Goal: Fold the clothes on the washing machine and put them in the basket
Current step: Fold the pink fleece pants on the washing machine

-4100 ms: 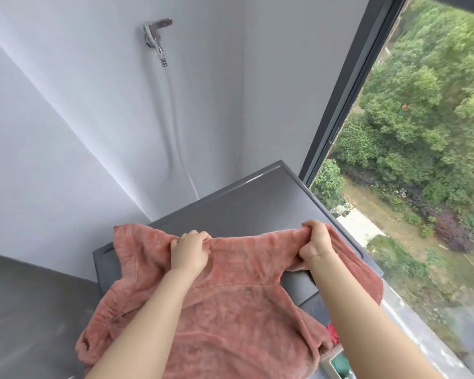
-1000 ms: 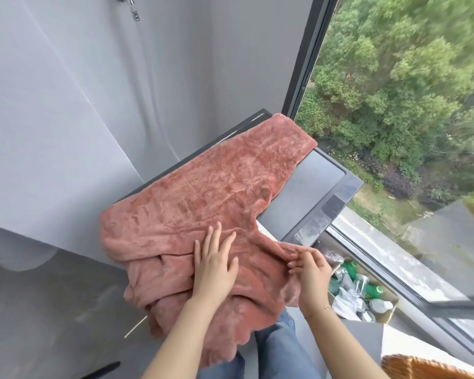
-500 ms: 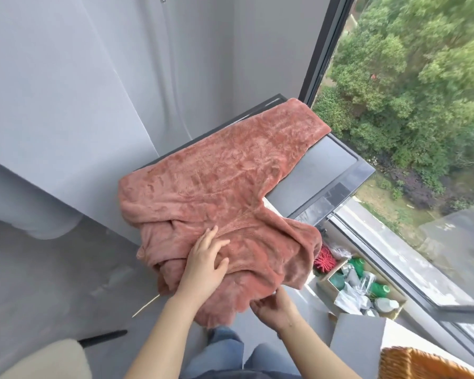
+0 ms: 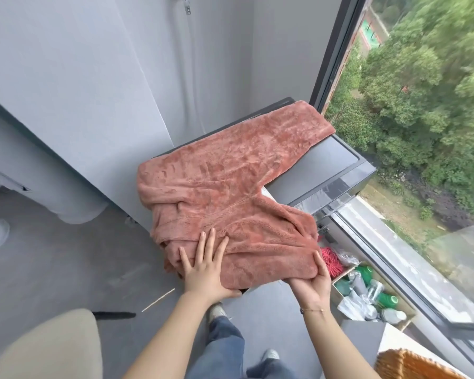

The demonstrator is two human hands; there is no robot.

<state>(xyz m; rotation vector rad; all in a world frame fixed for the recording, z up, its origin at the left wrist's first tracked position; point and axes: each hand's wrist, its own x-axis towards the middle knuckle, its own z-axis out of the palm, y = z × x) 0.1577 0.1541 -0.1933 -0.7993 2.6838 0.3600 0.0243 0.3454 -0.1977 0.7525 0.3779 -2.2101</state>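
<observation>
Our left grip [image 4: 203, 269] presses flat, fingers straight, on the salmon-pink fleece garment [image 4: 230, 187]; our right grip [image 4: 314, 280] cups its hanging fold from below. The garment lies on the dark grey washing machine [image 4: 326, 170]. We judge folding is underway; next we must turn this fold up, and later carry the garment to the woven wicker basket [image 4: 411, 365].

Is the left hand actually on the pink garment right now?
Touching. The head view shows the left hand lying flat with fingers spread on the pink garment, near its front edge on the washing machine.
</observation>
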